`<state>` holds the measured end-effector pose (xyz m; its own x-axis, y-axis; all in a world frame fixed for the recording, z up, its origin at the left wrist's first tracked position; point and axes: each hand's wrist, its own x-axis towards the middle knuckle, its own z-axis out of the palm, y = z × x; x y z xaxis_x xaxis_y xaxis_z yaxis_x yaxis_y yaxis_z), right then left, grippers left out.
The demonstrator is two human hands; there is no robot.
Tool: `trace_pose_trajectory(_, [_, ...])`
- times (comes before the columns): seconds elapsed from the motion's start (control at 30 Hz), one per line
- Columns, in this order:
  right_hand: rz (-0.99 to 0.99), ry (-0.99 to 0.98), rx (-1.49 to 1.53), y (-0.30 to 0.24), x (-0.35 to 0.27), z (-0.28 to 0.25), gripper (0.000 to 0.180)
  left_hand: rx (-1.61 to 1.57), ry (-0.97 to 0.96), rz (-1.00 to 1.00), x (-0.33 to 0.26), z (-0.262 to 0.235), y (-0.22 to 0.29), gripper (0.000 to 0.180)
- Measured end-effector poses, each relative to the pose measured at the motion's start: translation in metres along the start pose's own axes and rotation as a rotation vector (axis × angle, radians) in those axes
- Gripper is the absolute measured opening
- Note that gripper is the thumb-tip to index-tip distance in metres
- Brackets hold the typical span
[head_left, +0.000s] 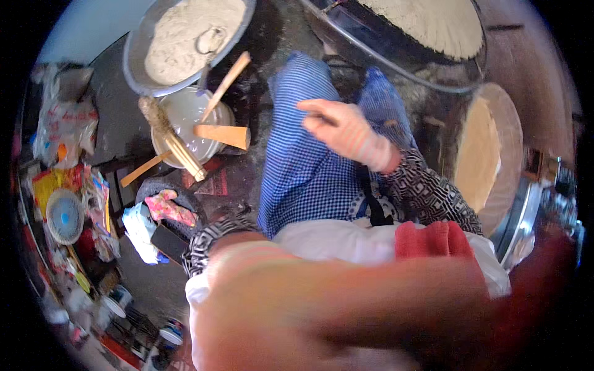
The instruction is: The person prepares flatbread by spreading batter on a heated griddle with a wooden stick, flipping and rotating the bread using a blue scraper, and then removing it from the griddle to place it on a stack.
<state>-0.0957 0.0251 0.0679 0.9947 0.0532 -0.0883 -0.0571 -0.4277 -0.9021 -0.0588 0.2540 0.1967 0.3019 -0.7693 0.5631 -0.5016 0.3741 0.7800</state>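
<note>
Left hand (pixel 266 309) looms blurred against the camera, its fingers unreadable, so whether it grips anything cannot be told; right hand (pixel 352 130), in a thin pale glove banded with orange, hangs over the checked apron (pixel 303 191) with fingers loosely bent, and no held thing can be made out, though a small one could be hidden.

The tan sheet (pixel 476 151) lies to the right on a round board (pixel 511 154), well apart from the fingers; it looks thin, light and dry, probably brittle, best taken flat by its rim with both hands; the pale layer (pixel 427 28) in the dark pan (pixel 396 67) looks softer and easily torn.

Left of the apron, thick, sticky-looking batter (pixel 179 46) fills a basin (pixel 131 74); wooden scrapers (pixel 226 136), smooth and stiff, rest across a pail (pixel 226 117) of cloudy liquid.
</note>
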Motion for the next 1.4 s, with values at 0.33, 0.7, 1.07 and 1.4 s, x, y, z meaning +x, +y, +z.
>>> trace_pose_trajectory(0.33, [1.059,0.94,-0.388,0.212,-0.375,-0.086,0.033,-0.41,-0.353,0.066,0.089,0.117,-0.047,0.04])
trace_pose_trajectory(0.7, [1.825,0.941,-0.221,0.288,-0.523,-0.01,0.113,-0.763,-0.641,0.04,0.149,0.25,-0.028,0.052])
trace_pose_trajectory(1.07, [1.849,0.822,-0.598,0.326,-0.567,-0.033,0.106,-1.439,-0.127,-0.01,0.15,0.304,0.058,0.064])
trace_pose_trajectory(1.4, [1.871,1.126,-0.929,0.351,-0.566,-0.017,0.049,-0.553,-1.141,0.281,0.16,0.215,-0.022,0.061])
